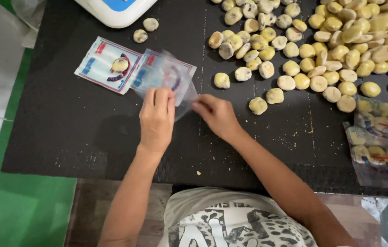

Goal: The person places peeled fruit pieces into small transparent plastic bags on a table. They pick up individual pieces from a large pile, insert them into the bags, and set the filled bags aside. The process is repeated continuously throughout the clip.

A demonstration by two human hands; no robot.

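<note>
My left hand [157, 118] and my right hand [216, 115] together pinch a small clear plastic bag [168, 80] with a red and blue print, held just above the black table mat [75, 132]. The bag looks blurred and I see nothing inside it. A second printed bag [97, 64] lies flat to its left with one pale round sweet [120, 64] resting on it. A large heap of yellowish round sweets [322, 50] spreads over the far right of the mat, the nearest one [258, 105] close to my right hand.
A white scale with a blue panel [116, 9] stands at the far edge, two loose sweets [145, 29] beside it. Filled clear bags [379, 137] lie at the right edge. Crumbs dot the mat. Green floor [15, 215] shows to the left.
</note>
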